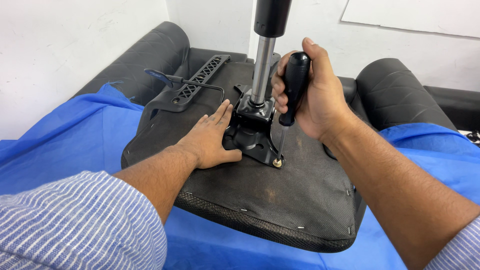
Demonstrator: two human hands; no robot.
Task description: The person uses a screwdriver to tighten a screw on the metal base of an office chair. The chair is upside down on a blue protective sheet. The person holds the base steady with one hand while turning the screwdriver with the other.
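Right hand (312, 95) fingers wrapped tight around black screwdriver (292, 87) handle, shaft upright, tip seated on brass-coloured screw (277, 162) at front corner of black metal mounting plate (250, 132). Left hand (210, 140) lies flat, fingers spread open, holding nothing, pressing on upturned chair seat (260, 195) just beside the plate, fingertips touching its edge. Chrome gas-lift cylinder (262, 70) stands upright out of the plate. Height lever (187, 81) with blue paddle and black armrest bracket (195, 85) sit at the seat's far left. Seat rests on blue sheet (65, 130) over black sofa (395, 90).
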